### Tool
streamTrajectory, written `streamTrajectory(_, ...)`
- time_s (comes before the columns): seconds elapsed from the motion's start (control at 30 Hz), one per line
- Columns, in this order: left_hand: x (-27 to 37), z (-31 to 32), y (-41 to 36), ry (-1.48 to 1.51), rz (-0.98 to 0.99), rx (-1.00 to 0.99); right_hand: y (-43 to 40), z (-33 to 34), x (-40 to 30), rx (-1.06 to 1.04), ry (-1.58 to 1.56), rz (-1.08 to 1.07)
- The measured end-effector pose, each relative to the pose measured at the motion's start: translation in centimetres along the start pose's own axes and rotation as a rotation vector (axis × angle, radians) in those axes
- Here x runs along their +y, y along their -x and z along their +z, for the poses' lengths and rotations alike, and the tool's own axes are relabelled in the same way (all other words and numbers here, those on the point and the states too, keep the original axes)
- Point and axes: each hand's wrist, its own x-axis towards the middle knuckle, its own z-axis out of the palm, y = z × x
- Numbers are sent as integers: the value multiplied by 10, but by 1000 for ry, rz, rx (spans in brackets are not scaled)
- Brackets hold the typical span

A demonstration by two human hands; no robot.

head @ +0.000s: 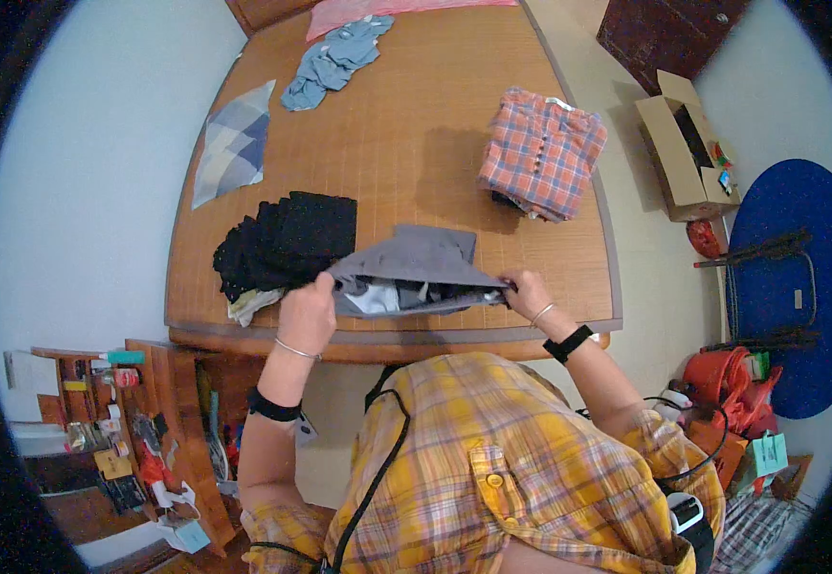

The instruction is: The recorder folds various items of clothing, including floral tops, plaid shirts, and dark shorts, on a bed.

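A grey garment [416, 257], probably trousers or shorts, is stretched between my hands near the bed's front edge. My left hand [309, 316] grips one end of its opening, and my right hand [528, 295] pinches the other. White and dark lining shows inside the gap. Just left of it lies a pile of black clothes [294, 233], with a pale cloth [252, 307] poking out underneath. To the right, a red and blue plaid shirt [545, 154] lies folded on top of a stack.
On the mat-covered bed [401, 165] lie a crumpled blue-grey garment [337, 61] and a blue and white checked cloth [236, 143]. An open cardboard box [681, 158] and a blue folding table [796, 287] stand right. A cluttered wooden shelf [172, 430] stands left.
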Motion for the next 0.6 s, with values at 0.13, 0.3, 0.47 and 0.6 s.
streamTrajectory(0.13,8,25,20,-24,42,-165,-1,8,20,-19,89,46)
streamTrajectory(0.3,-16,4,7,86,-148,-197,-60,-38,1,-84,-48,-25)
streamTrajectory(0.47,-48,-88,-27,167,-178,186,-156,-163,-94,35,-168,-112)
streamTrajectory(0.6,-56,-215,-35,266,-275,438,-157,-292,-205,274,-428,-488)
